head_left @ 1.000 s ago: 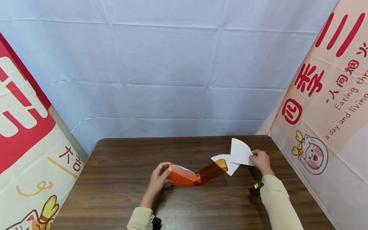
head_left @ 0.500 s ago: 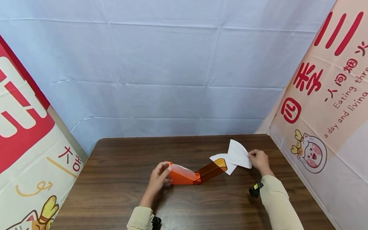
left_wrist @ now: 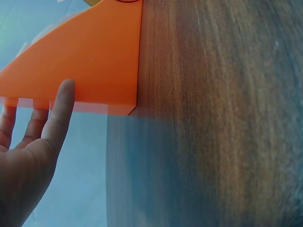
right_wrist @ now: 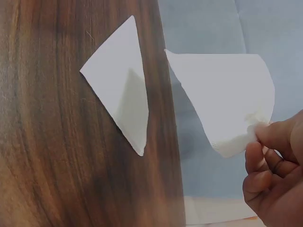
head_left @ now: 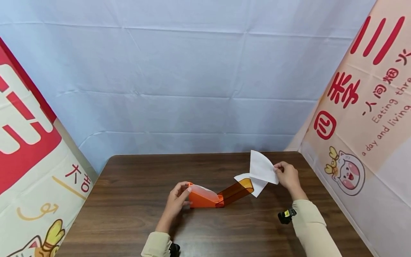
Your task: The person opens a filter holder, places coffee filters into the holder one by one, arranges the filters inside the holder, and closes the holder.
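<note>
An orange wedge-shaped box (head_left: 203,198) stands on the table with white sheets inside, and its see-through amber lid (head_left: 236,192) is swung open to the right. My left hand (head_left: 177,200) holds the box by its tall left end. In the left wrist view the thumb (left_wrist: 64,101) lies against the orange side while other fingers reach behind the end. Up off the table, my right hand (head_left: 287,176) pinches a white fan-shaped coffee filter (right_wrist: 227,94) at its edge. A second coffee filter (right_wrist: 118,85) lies flat on the wood, partly behind the lid in the head view.
The dark wooden table (head_left: 135,185) ends at a pale blue cloth backdrop (head_left: 179,89). Printed cloths hang at both sides, the right one (head_left: 350,142) close to the table's edge. Each wrist wears a small black camera (head_left: 285,216).
The right hand first lowered its coffee filter slightly, then raised it again, and has shifted a little left overall. The left hand and the box stay where they were.
</note>
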The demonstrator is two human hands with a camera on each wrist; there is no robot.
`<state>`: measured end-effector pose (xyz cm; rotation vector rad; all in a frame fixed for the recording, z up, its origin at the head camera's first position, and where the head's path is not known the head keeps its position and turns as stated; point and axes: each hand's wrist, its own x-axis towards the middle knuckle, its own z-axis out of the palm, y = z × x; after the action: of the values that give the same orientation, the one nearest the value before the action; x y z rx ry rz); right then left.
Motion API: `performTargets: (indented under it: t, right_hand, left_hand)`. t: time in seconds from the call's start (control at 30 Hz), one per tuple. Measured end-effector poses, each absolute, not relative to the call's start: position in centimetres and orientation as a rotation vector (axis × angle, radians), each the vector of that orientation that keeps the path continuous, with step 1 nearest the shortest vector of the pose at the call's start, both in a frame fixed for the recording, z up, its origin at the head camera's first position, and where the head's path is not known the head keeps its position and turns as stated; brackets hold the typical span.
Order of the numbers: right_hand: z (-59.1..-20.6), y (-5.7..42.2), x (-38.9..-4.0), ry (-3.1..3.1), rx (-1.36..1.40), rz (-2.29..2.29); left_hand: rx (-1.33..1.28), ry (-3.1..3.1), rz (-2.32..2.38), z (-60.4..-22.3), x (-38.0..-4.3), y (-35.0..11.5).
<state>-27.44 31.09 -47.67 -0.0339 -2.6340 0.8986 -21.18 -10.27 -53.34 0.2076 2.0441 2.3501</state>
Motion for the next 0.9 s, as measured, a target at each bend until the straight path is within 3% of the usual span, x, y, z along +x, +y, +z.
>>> performTargets:
  t: [0.2,0.9]
  right_hand:
    - [-47.0,30.8,-27.3,-2.611,-0.005,0.863]
    - [-43.6,27.2,-23.2,-2.430,0.104,0.973]
  left_hand:
    - [0.230,2.029,2.345,-51.5,-20.3,-10.2]
    - [0.203,2.009,2.341,-51.1,-20.4,-10.2]
